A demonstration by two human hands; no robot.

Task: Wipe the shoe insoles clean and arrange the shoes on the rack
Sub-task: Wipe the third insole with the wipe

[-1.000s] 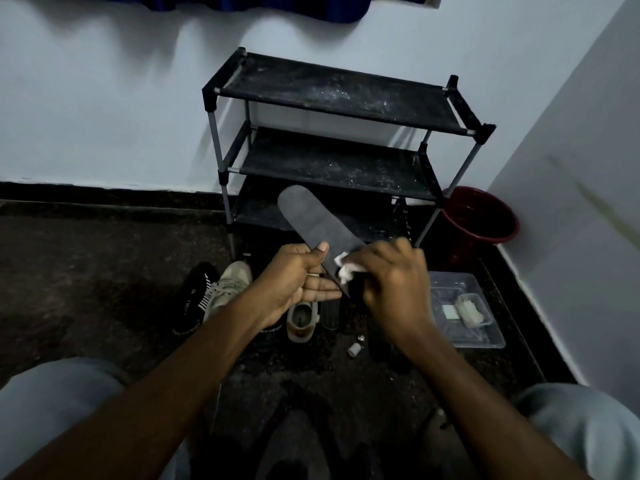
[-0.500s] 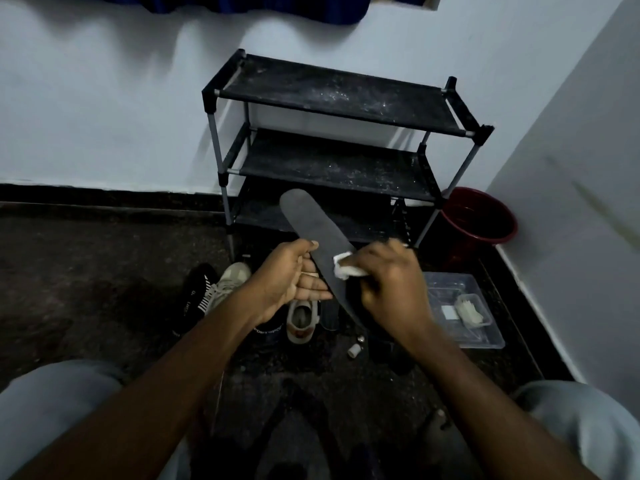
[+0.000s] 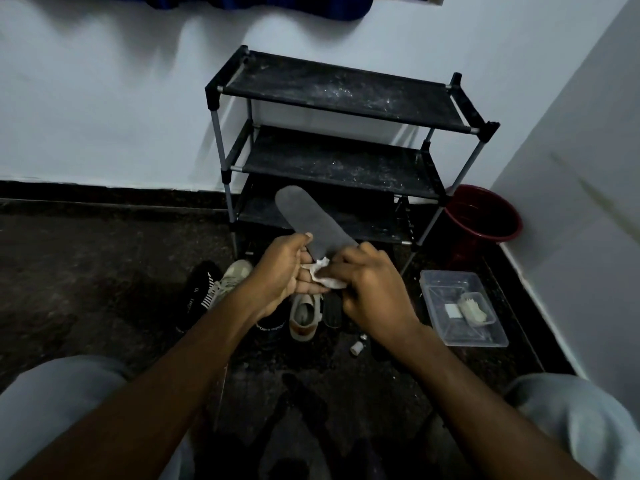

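My left hand [image 3: 284, 271] grips the heel end of a dark grey insole [image 3: 311, 220] that points up and away toward the rack. Against the insole's lower part my right hand [image 3: 370, 289] pinches a white wipe [image 3: 323, 275]. On the floor below my hands lie a beige sneaker [image 3: 304, 313], a second beige shoe [image 3: 228, 278] and a black shoe [image 3: 199, 292] with white stripes. A black three-shelf shoe rack [image 3: 343, 95] stands against the wall with nothing on its dusty shelves.
A clear plastic tray [image 3: 446, 323] holding white wipes sits on the floor at the right. Behind it, a dark red bucket [image 3: 485, 216] stands in the corner. A small white cap [image 3: 356, 348] lies on the dark floor. My knees frame the bottom corners.
The right hand has slid the wipe down the insole toward the heel, close to the left hand. The insole tip has tilted slightly more upright.
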